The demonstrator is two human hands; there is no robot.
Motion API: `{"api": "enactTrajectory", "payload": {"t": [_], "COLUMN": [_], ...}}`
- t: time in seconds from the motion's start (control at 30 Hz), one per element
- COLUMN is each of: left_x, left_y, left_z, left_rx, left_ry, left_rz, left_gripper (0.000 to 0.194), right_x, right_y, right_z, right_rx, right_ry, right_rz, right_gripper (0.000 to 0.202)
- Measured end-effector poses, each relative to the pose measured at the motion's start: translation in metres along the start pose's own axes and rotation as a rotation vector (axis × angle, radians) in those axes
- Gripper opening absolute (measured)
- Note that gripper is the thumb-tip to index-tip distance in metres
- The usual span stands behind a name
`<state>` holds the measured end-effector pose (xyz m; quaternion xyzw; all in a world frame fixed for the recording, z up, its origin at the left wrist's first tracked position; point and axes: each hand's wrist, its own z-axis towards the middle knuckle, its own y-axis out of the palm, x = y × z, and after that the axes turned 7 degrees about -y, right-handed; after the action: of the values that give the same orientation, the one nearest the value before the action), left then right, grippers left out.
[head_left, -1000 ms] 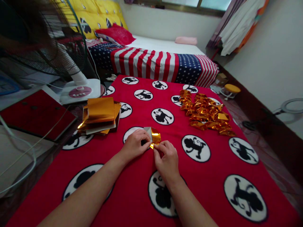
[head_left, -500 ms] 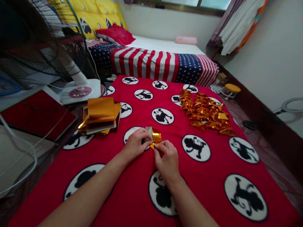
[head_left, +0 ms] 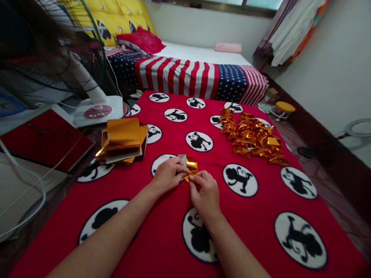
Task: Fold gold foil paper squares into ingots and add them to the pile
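A partly folded piece of gold foil paper (head_left: 191,163), gold on one side and pale grey on the other, is on the red cloth in front of me. My left hand (head_left: 170,173) pinches its near left part, the fingertips bent over the paper. From the right, my right hand (head_left: 205,190) pinches the near corner, thumb and forefinger together. The fingertips of both hands almost meet and hide the near edge. To the left lies a loose stack of gold foil sheets (head_left: 123,135). Rows of folded gold foil pieces (head_left: 252,137) rest at the far right.
The red cloth (head_left: 255,231) has black figures in white circles. A fan (head_left: 100,110) stands at the left behind the sheets, near a dark red board (head_left: 48,135) and a white cable (head_left: 40,179). Beyond is a bed (head_left: 188,77); a yellow-topped stool (head_left: 285,107) stands right.
My left fingers have shifted slightly right across the paper, closer to the right fingertips. My right hand stays nearly in place. The stack and folded pieces are unchanged.
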<state>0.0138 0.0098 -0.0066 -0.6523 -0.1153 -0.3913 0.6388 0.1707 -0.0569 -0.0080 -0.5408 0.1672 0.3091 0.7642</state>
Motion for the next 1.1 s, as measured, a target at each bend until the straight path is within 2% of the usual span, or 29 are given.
{"api": "enactTrajectory", "payload": {"t": [0.3,0.47,0.6,0.77,1.1], "left_x": [0.007,0.008,0.007,0.006,0.002], "left_y": [0.001,0.0,0.001,0.002,0.005], "left_z": [-0.002,-0.003,-0.002,0.0,0.001], "left_rx": [0.036,0.041,0.052,0.044,0.03], "left_ry": [-0.035,-0.033,-0.028,-0.042,-0.048], "left_rz": [0.044,0.048,0.05,0.033,0.014], "left_gripper": [0.018,0.018,0.018,0.017,0.015], "right_x": [0.008,0.004,-0.004,-0.008,-0.006], "right_y": [-0.01,-0.017,-0.013,-0.003,-0.002], "right_z": [0.007,0.02,0.026,0.024,0.014], "right_rx": [-0.088,-0.163,-0.164,-0.136,-0.129], "right_ry": [0.003,0.144,0.239,0.207,0.138], "right_rz": [0.069,-0.024,-0.12,-0.213,-0.156], "right_gripper": [0.016,0.012,0.009,0.013,0.009]}}
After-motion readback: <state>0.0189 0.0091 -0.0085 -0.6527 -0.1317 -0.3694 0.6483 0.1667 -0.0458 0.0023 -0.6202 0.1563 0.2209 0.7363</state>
